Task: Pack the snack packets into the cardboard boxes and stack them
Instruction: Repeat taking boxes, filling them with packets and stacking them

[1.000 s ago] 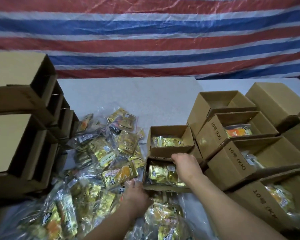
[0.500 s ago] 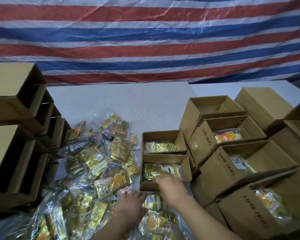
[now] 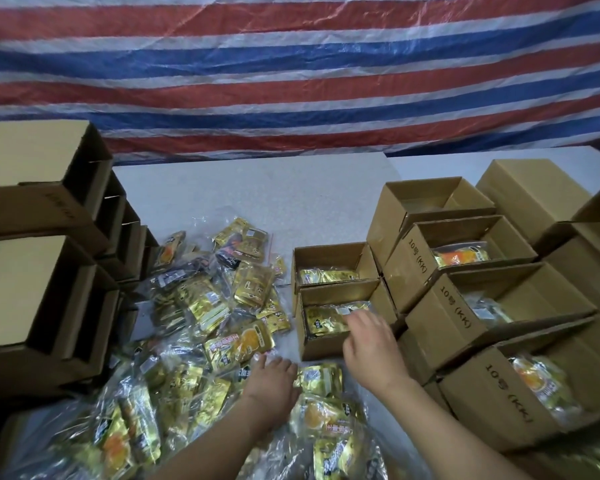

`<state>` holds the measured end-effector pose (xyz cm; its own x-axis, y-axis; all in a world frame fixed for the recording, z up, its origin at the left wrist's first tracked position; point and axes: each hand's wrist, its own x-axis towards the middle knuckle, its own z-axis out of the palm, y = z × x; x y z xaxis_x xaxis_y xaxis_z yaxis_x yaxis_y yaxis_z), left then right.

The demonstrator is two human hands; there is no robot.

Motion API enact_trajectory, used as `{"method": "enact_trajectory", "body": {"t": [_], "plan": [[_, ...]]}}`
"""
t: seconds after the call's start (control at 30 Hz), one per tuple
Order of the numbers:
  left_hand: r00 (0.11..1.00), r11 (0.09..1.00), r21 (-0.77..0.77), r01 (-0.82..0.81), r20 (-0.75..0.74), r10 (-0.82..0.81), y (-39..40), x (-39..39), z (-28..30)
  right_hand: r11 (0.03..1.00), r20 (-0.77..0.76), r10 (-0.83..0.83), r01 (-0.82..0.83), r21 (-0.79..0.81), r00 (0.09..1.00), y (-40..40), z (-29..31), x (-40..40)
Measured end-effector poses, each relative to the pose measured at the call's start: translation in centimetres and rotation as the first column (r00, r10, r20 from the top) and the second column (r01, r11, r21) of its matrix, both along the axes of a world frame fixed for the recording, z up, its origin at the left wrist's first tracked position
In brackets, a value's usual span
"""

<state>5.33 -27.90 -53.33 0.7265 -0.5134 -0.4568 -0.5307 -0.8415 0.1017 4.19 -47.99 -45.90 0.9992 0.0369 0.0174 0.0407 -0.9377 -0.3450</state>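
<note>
The right hand hovered at a box, fingers loosely apart over its packet. The left hand lay spread on the pile, fingers apart, a gold packet just beside its fingertips.

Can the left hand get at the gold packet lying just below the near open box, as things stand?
Probably yes. The left hand lies on the pile with its fingertips right beside the gold packet, nothing over it. The right hand is up at the near open box, off that path.

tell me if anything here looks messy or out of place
Mostly orderly. The snack packets lie in a loose, overlapping heap on the table instead of a neat pile, and the box under the right hand holds a packet lying tilted against its wall.
</note>
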Motion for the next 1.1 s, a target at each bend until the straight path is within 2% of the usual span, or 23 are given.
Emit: {"method": "enact_trajectory", "body": {"t": [0.07, 0.13, 0.23, 0.3, 0.43, 0.5, 0.6, 0.67, 0.73, 0.77, 0.83, 0.87, 0.93, 1.0, 1.1], "plan": [[0.999, 0.997, -0.066, -0.029, 0.023, 0.030, 1.2, -1.1, 1.3, 0.980, 0.053, -0.153, 0.145, 0.133, 0.987, 0.1, -0.2, -2.5], [0.995, 0.986, -0.144, -0.081, 0.043, 0.088, 2.9, -2.5, 2.4, 0.932, -0.091, -0.276, 0.290, 0.219, 0.957, -0.1, -1.7, -5.4], [0.989, 0.972, -0.198, -0.127, 0.050, 0.139, 5.9, -5.2, 2.9, 0.912, -0.415, -0.320, 0.396, 0.110, 0.851, -0.4, -4.7, -9.6], [0.979, 0.957, -0.227, -0.178, 0.052, 0.195, 7.7, -7.0, 2.8, 0.906, -0.527, -0.355, 0.423, 0.010, 0.772, -0.4, -6.3, -12.0], [0.958, 0.927, -0.265, -0.265, 0.039, 0.285, 10.6, -10.1, 2.8, 0.810, -0.555, -0.551, 0.559, -0.175, 0.624, -0.2, -7.9, -15.9], [0.939, 0.903, -0.296, -0.311, 0.052, 0.341, 12.0, -11.7, 2.9, 0.726, -0.560, -0.631, 0.662, -0.184, 0.536, 0.0, -8.3, -17.8], [0.873, 0.825, -0.344, -0.448, 0.032, 0.487, 14.3, -14.6, 3.0, 0.655, -0.569, -0.677, 0.735, -0.175, 0.467, 0.1, -9.3, -20.4], [0.813, 0.759, -0.380, -0.529, 0.028, 0.581, 16.0, -16.8, 2.9, 0.550, -0.602, -0.702, 0.827, -0.119, 0.380, 0.2, -9.9, -21.8], [0.712, 0.660, -0.421, -0.622, 0.047, 0.701, 18.1, -18.9, 2.7, 0.410, -0.636, -0.719, 0.910, -0.062, 0.280, 0.4, -10.4, -21.9], [0.625, 0.588, -0.384, -0.712, 0.033, 0.780, 19.3, -19.9, 2.5, 0.349, -0.652, -0.722, 0.936, -0.052, 0.233, 0.6, -10.5, -21.6], [0.389, 0.373, -0.176, -0.911, -0.065, 0.919, 21.6, -21.8, 2.2, 0.285, -0.686, -0.701, 0.958, -0.020, 0.194, 1.3, -10.5, -20.7], [0.266, 0.256, -0.096, -0.962, -0.120, 0.956, 22.5, -22.6, 2.1, 0.275, -0.698, -0.685, 0.961, 0.016, 0.208, 1.8, -10.4, -20.2], [0.105, 0.087, -0.096, -0.992, -0.192, 0.976, 23.4, -23.9, 1.4, 0.284, -0.718, -0.645, 0.954, 0.092, 0.262, 3.0, -10.1, -18.9], [0.024, -0.007, -0.111, -0.994, -0.279, 0.960, 23.7, -25.0, 0.1, 0.265, -0.751, -0.578, 0.944, 0.198, 0.320, 4.3, -9.6, -17.6], [-0.146, -0.144, 0.035, -0.989, -0.403, 0.904, 23.4, -24.9, -1.9, 0.185, -0.800, -0.463, 0.924, 0.334, 0.382, 6.2, -8.7, -15.9]]}}
